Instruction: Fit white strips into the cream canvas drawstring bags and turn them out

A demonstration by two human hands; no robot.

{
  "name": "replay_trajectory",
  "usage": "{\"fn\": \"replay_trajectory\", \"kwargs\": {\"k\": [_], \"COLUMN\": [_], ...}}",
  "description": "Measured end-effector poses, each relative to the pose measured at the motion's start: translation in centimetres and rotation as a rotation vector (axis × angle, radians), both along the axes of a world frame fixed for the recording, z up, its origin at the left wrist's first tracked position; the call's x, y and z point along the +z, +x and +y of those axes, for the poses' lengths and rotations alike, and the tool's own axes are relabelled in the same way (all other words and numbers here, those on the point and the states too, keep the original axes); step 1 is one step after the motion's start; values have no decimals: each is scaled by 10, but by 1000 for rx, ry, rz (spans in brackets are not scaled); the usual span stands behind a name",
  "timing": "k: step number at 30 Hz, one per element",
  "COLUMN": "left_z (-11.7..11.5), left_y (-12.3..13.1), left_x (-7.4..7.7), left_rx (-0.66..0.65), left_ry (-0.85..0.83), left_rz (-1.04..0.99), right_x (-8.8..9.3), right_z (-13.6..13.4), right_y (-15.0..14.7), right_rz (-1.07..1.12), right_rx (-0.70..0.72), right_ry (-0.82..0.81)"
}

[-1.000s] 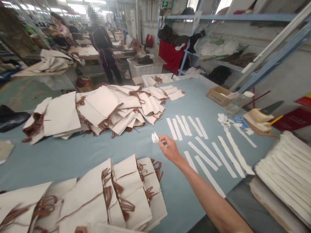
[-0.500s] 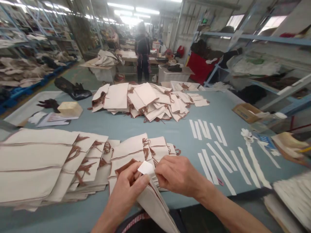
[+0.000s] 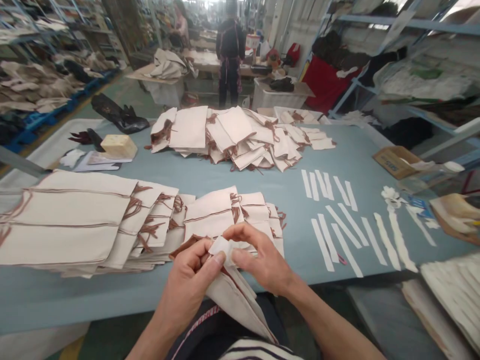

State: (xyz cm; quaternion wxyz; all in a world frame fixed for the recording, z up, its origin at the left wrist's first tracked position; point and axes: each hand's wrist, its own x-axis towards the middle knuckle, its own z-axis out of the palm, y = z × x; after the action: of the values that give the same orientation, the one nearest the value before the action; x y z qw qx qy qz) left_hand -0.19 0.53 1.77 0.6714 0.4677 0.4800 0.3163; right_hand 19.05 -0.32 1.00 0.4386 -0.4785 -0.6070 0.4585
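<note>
White slip point(image 3: 221, 246) is being pinched between both hands just above the near edge of the counter point(image 3: 210, 181), right against the mouth of a cream cloth bag point(image 3: 236, 300). The left hand point(image 3: 189, 282) is closing its grip on the slip, with the thumb pressing on top and the fingers curling under the bag's brown-trimmed edge. The right hand point(image 3: 264, 262) is clamping its grip on the slip's other side, thumb and forefinger meeting on it. The bag is hanging from the hands down over the counter edge toward the person's lap. Just beyond the hands, a fanned row of cream bags point(image 3: 93, 220) with brown drawstrings is lying across the counter, and a looser pile of bags point(image 3: 240, 135) is sitting farther back. To the right, white strips point(image 3: 337, 220) are lying in rows on the bare surface, with a cardboard box point(image 3: 393, 161) near the far right edge. In the background another person point(image 3: 229, 47) is standing at a separate table.
</note>
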Motion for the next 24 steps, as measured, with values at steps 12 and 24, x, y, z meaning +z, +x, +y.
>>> {"fn": "replay_trajectory", "kwargs": {"k": [12, 24], "left_z": [-12, -18], "left_y": [-3, -17], "left_x": [-2, -39], "left_rx": [-62, -125], "left_ry": [72, 7], "left_rz": [-3, 178], "right_x": [-12, -64], "right_z": [-9, -20], "right_y": [-20, -33], "right_rz": [285, 417], "right_rx": [-225, -222], "right_ry": [-81, -424]}}
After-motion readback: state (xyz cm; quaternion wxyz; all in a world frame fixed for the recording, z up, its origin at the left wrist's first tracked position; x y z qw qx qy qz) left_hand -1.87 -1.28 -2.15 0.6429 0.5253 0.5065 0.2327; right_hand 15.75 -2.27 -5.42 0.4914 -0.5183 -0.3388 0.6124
